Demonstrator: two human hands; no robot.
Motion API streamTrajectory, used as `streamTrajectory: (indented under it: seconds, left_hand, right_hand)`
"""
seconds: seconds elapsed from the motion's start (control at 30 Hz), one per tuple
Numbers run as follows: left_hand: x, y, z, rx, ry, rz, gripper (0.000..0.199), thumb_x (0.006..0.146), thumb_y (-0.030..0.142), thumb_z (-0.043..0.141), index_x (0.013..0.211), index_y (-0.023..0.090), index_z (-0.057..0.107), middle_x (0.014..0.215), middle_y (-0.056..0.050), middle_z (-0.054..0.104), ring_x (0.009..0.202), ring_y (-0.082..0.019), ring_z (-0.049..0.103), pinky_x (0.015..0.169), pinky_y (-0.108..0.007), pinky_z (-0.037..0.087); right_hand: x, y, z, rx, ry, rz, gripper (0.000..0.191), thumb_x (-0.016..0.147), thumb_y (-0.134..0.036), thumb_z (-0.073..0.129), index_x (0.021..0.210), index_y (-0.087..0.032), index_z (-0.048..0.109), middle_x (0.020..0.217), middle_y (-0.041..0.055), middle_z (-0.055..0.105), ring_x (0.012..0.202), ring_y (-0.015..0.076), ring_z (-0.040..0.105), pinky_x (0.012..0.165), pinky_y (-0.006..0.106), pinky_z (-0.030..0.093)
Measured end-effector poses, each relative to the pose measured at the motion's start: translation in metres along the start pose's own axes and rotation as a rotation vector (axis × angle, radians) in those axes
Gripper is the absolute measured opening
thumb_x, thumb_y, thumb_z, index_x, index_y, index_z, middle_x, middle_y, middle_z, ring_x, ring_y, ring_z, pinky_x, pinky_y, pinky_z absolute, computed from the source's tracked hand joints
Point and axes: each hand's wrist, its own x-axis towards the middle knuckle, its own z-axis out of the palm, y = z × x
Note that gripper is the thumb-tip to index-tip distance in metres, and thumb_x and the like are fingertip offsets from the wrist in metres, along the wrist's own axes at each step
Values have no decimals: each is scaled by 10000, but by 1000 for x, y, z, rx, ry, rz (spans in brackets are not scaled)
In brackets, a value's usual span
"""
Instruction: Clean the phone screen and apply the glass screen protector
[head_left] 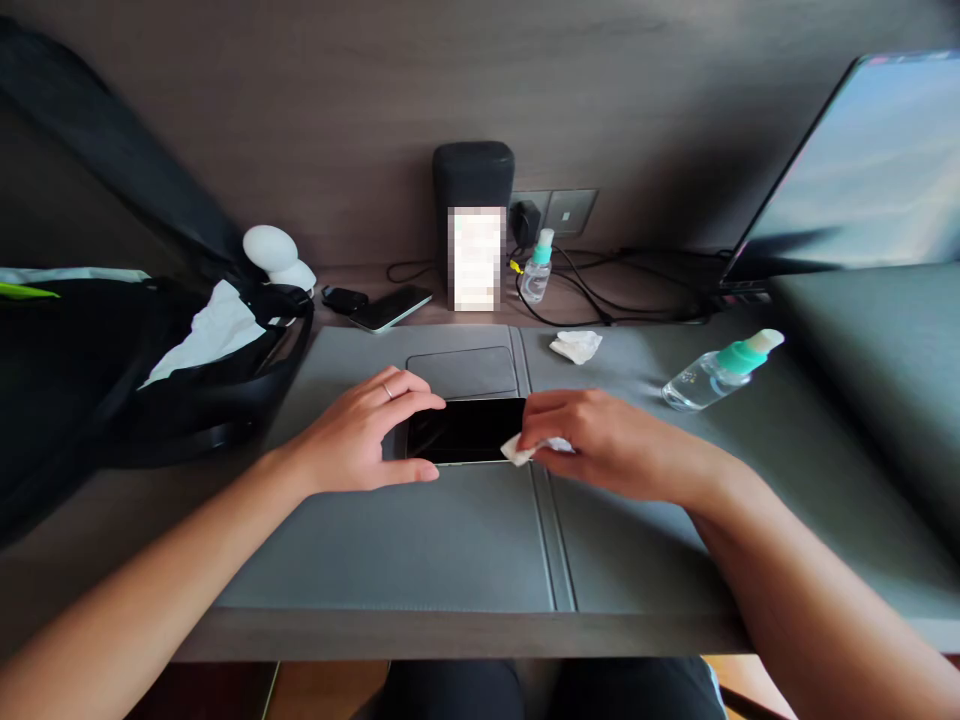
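Phone (465,430): flat on the grey desk mat (375,550), dark screen up; its long axis runs left to right, crosswise to the person, filling the gap between the two hands; its right end is hidden under fingers.
Left hand (367,430): at the phone's left end, thumb and forefinger parted by about the phone's width; the thumb sits at the near long edge, the forefinger at the far one, so the phone lies held between them; how firmly, the view does not tell.
Right hand (592,435): at the opposite end, fingers bunched and pinched on a folded tissue (516,452); the knuckles cover the phone's right corner.
Tissue to screen: the white corner pokes out leftward over the near right part of the glass; the bare screen stretches from there toward the left hand, along the long axis; the right hand is the nearer to that corner, the left hand to the far end of the run.
Behind the phone: an outlined flat rectangle (461,370) on the mat; a crumpled tissue (576,346) beyond the right hand.
Spray bottles: the larger bottle (709,375) to the right, past the right wrist; the smaller bottle (536,270) farther back, near the cables (600,290).
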Motion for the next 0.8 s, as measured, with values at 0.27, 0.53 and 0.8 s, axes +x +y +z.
streamTrajectory:
  seconds: [0.27, 0.53, 0.8]
  left_hand:
    - [0, -6, -3, -16, 12, -42, 669, 874, 729, 648, 1287, 210, 560, 1216, -104, 640, 1107, -280, 605, 1000, -443, 509]
    - [2, -9, -1, -36, -8, -36, 772, 840, 808, 608, 1307, 196, 554, 1217, -119, 656, 1123, -292, 619, 1043, -457, 484]
    - [1, -10, 1, -73, 21, -27, 748, 840, 802, 616, 1313, 225, 559, 1205, -116, 677, 1110, -287, 644, 1091, -491, 460]
  right_hand:
    - [-8, 21, -9, -176, 554, -16, 194, 999, -198, 589, 1121, -217, 740, 999, 82, 703, 922, 210, 677, 842, 363, 535]
    - [30, 9, 28, -268, 223, -43, 253, 996, -85, 510, 1075, -147, 742, 973, 99, 695, 860, 207, 636, 774, 337, 515]
    - [3, -7, 6, 78, 43, -122, 257, 1000, -100, 548, 1120, -214, 745, 1006, 53, 722, 926, 157, 692, 815, 280, 542]
